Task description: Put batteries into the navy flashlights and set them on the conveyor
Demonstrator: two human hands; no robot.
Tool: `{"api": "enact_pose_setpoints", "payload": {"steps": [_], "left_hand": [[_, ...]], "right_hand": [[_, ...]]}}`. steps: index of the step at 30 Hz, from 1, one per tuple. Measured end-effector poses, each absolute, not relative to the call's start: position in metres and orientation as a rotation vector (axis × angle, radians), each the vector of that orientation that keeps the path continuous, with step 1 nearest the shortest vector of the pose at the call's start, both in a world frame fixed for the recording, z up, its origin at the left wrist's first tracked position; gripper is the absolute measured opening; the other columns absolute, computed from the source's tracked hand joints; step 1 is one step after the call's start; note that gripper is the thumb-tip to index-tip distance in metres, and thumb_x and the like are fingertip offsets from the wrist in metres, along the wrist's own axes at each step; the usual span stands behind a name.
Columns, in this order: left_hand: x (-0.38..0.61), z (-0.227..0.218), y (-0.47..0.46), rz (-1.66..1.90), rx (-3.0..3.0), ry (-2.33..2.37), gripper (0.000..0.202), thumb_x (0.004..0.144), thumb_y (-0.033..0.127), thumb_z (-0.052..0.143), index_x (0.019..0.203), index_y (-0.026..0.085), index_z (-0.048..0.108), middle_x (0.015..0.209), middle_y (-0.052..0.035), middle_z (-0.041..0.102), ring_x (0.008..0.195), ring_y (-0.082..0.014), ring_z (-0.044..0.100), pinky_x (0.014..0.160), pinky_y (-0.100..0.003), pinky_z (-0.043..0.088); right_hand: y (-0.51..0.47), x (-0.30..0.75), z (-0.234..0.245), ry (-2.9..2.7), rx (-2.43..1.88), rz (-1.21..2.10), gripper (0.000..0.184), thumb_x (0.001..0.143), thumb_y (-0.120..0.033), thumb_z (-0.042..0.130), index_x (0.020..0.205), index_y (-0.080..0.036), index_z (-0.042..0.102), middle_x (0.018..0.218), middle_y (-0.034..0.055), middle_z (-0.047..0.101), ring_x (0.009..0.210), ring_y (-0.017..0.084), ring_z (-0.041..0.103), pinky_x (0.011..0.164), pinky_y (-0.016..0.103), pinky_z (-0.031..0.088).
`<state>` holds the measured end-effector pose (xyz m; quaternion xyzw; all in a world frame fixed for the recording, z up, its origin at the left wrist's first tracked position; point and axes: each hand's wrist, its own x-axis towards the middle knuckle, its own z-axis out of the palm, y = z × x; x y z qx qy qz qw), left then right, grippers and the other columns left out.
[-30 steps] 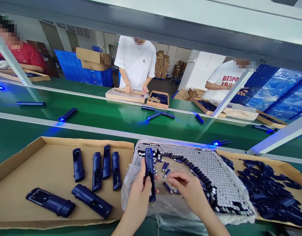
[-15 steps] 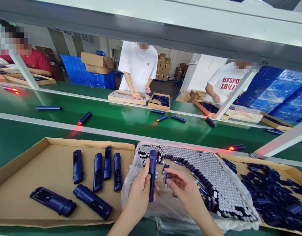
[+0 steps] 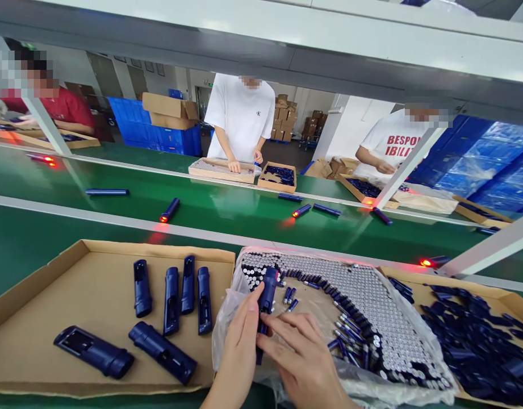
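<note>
My left hand [image 3: 239,341] grips a dark blue flashlight body [image 3: 267,292], held upright over a tray of batteries [image 3: 372,307] lined with clear plastic. My right hand [image 3: 301,355] presses its fingers against the lower part of that same body, touching the left hand. What the right fingers hold, if anything, is hidden. Loose blue batteries [image 3: 290,295] lie just beyond the hands.
A cardboard tray [image 3: 40,284] at left holds several blue flashlight bodies [image 3: 171,292]. A tray of small dark blue parts [image 3: 478,335] sits at right. Lit flashlights [image 3: 170,210] lie on the green conveyor [image 3: 227,210]. Three people work across the belt.
My right hand has moved left from the loose batteries onto the flashlight body. The body has tilted slightly. Flashlights on the belt have drifted right, and their lights went from blue to red.
</note>
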<state>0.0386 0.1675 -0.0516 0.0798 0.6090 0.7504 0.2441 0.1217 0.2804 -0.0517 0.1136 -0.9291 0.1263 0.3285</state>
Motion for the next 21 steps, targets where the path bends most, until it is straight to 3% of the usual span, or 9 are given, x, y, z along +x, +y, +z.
{"api": "enact_pose_setpoints", "payload": {"steps": [2, 3, 4, 6, 9, 12, 15, 17, 21], "left_hand": [[0.038, -0.052, 0.166, 2.03, 0.151, 1.579, 0.049, 0.081, 0.053, 0.059, 0.123, 0.029, 0.065, 0.136, 0.0005, 0.054, 0.128, -0.0158, 0.046, 0.11, -0.022, 0.037], [0.037, -0.051, 0.165, 1.997, 0.103, 1.516, 0.051, 0.08, 0.051, 0.06, 0.126, 0.028, 0.062, 0.131, -0.002, 0.057, 0.116, -0.0158, 0.054, 0.095, -0.022, 0.046], [0.035, -0.05, 0.164, 1.963, 0.055, 1.441, 0.056, 0.079, 0.048, 0.062, 0.13, 0.026, 0.059, 0.122, -0.005, 0.06, 0.1, -0.015, 0.058, 0.077, -0.021, 0.049], [0.032, -0.044, 0.161, 1.92, -0.012, 1.287, 0.067, 0.072, 0.036, 0.062, 0.137, 0.021, 0.051, 0.102, -0.0075, 0.063, 0.073, -0.0116, 0.054, 0.055, -0.02, 0.04], [0.027, -0.035, 0.157, 1.922, 0.003, 1.183, 0.079, 0.061, 0.02, 0.055, 0.139, 0.014, 0.047, 0.082, -0.0055, 0.06, 0.064, -0.0092, 0.048, 0.053, -0.019, 0.036], [0.024, -0.029, 0.155, 1.861, 0.058, 1.223, 0.077, 0.063, 0.02, 0.056, 0.139, 0.014, 0.046, 0.071, -0.0031, 0.054, 0.061, -0.0076, 0.045, 0.052, -0.017, 0.033], [0.023, -0.026, 0.155, 1.833, 0.105, 1.319, 0.075, 0.071, 0.035, 0.067, 0.139, 0.014, 0.046, 0.072, -0.0021, 0.051, 0.06, -0.0067, 0.044, 0.049, -0.016, 0.03], [0.023, -0.026, 0.155, 1.828, 0.125, 1.37, 0.076, 0.074, 0.048, 0.066, 0.138, 0.012, 0.046, 0.072, -0.0025, 0.051, 0.059, -0.0071, 0.045, 0.048, -0.017, 0.03], [0.022, -0.032, 0.157, 1.748, 0.126, 1.424, 0.074, 0.084, 0.064, 0.043, 0.139, 0.014, 0.047, 0.061, -0.0035, 0.052, 0.051, -0.0067, 0.042, 0.047, -0.016, 0.029]], "right_hand": [[0.284, 0.124, -0.052, -2.442, 0.293, 0.367, 0.041, 0.085, -0.008, 0.047, 0.113, -0.029, 0.068, 0.13, -0.0008, 0.057, 0.099, 0.014, 0.058, 0.081, 0.029, 0.052], [0.289, 0.124, -0.052, -2.431, 0.26, 0.437, 0.04, 0.086, -0.01, 0.047, 0.115, -0.029, 0.067, 0.133, 0.0003, 0.054, 0.101, 0.012, 0.058, 0.083, 0.026, 0.052], [0.297, 0.123, -0.052, -2.414, 0.188, 0.526, 0.038, 0.088, -0.012, 0.047, 0.116, -0.029, 0.067, 0.132, 0.0015, 0.055, 0.103, 0.011, 0.059, 0.085, 0.024, 0.052], [0.317, 0.119, -0.055, -2.436, 0.0, 0.682, 0.031, 0.092, -0.018, 0.047, 0.111, -0.028, 0.069, 0.12, 0.0028, 0.062, 0.103, 0.009, 0.06, 0.087, 0.02, 0.051], [0.346, 0.105, -0.065, -2.728, -0.13, 0.736, 0.025, 0.089, -0.015, 0.052, 0.098, -0.024, 0.073, 0.1, 0.0019, 0.067, 0.097, 0.012, 0.062, 0.088, 0.024, 0.05], [0.361, 0.09, -0.08, -3.007, -0.066, 0.576, 0.026, 0.081, -0.007, 0.057, 0.091, -0.023, 0.074, 0.096, 0.0019, 0.067, 0.097, 0.017, 0.061, 0.089, 0.03, 0.047], [0.363, 0.084, -0.088, -3.039, -0.097, 0.488, 0.026, 0.08, -0.004, 0.053, 0.083, -0.019, 0.073, 0.092, 0.0038, 0.066, 0.097, 0.019, 0.06, 0.093, 0.034, 0.044], [0.362, 0.088, -0.085, -2.99, -0.169, 0.524, 0.026, 0.083, -0.005, 0.049, 0.088, -0.017, 0.071, 0.098, 0.0052, 0.066, 0.099, 0.019, 0.06, 0.092, 0.034, 0.045], [0.344, 0.104, -0.061, -2.529, -0.402, 1.119, 0.024, 0.091, -0.029, 0.052, 0.106, -0.018, 0.065, 0.104, 0.006, 0.066, 0.092, 0.013, 0.063, 0.082, 0.024, 0.052]]}}
